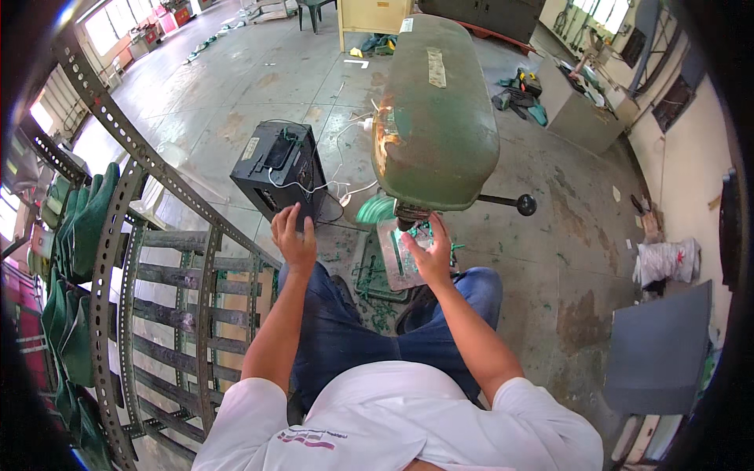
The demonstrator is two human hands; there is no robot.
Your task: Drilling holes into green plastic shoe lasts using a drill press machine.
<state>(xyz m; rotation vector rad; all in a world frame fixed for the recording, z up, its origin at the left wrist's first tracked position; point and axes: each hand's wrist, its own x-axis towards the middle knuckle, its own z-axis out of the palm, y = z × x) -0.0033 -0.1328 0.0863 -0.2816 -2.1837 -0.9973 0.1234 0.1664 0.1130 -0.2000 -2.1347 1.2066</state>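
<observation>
Green machine (444,118) stands ahead, its spindle beside the right hand (432,261); its grip is unclear. The left hand (295,245), open, hangs leftward.

Head view: left lens of side-by-side fisheye pair on person's head. Faces steeply down and forward, over white T-shirt (385,408) and jeans (345,318) to left hand (294,240) and right hand (432,255), both near. Drill-press housing (441,110) ahead, seen from above. Wide field reaches far floor (259,82); slotted-angle rack (169,315) bends along left; corners black.
</observation>
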